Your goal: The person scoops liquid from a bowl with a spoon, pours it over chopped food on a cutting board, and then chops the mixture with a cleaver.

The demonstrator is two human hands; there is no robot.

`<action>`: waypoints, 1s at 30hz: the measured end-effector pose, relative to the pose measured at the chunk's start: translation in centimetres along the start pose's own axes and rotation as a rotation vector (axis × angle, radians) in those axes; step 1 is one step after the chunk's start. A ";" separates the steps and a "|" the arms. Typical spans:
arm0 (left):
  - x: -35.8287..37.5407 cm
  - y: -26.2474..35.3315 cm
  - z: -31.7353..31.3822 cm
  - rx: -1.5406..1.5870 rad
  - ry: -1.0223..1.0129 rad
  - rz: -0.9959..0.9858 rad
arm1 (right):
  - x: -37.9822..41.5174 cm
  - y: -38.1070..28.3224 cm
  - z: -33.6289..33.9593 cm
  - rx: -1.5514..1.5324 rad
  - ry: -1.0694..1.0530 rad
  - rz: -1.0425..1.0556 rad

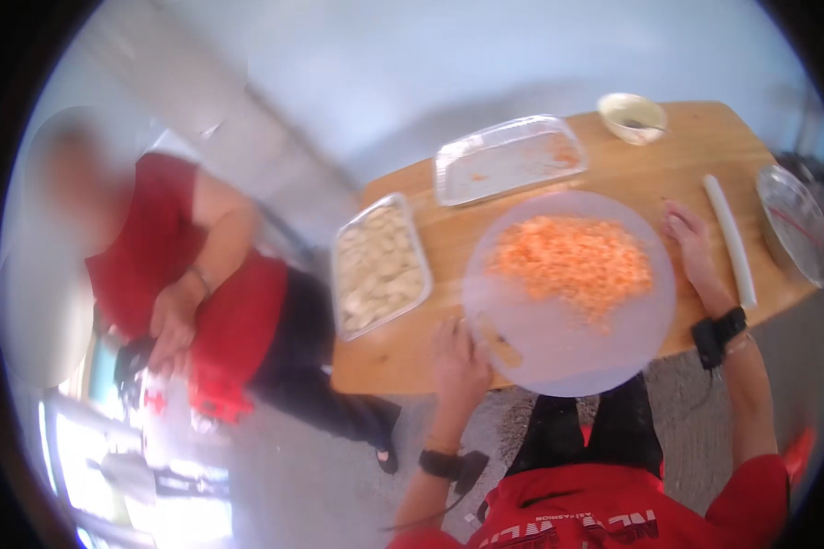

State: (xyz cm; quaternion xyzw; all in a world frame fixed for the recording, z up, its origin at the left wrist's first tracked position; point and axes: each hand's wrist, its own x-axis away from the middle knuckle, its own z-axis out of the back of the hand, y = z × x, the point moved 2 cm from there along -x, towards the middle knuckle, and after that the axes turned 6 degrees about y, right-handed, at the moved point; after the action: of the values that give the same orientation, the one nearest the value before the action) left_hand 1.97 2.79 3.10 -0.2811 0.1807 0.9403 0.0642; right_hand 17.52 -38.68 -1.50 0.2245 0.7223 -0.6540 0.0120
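A round, whitish cutting board (558,343) lies on the wooden table, reaching past its near edge. Finely chopped orange food (577,261), carrot by its look, is heaped on the board's far half. Beside the board's handle slot, my left hand (460,361) rests at the table edge, fingers spread loosely; blur hides whether it touches the board. My right hand (691,236) lies on the table just right of the board, fingers slightly curled and apart. Nothing shows in either hand. A pale rolling pin (731,240) is right of that hand.
Left of the board stands a tray of pale rounded pieces (380,265). Behind are a foil tray (508,174) with orange scraps and a cream bowl (632,119). A clear-looking round container (795,224) sits at the right edge. Another person in red (238,302) stands at the left.
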 end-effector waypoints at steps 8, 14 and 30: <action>1.2 -1.6 -1.3 -0.031 0.165 0.045 | 0.3 -0.3 0.1 0.144 -0.024 -0.002; 0.9 -2.7 -1.6 0.252 0.317 0.155 | -1.7 4.1 2.8 -0.005 0.072 -0.096; -0.4 -3.3 -2.0 0.597 0.443 0.328 | -1.7 3.6 2.9 -0.097 0.079 -0.077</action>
State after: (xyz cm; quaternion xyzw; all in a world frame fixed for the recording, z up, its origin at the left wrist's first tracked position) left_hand 4.07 5.09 0.81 -0.4132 0.4980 0.7609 -0.0484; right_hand 19.52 -41.81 -4.76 0.2213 0.7613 -0.6088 -0.0309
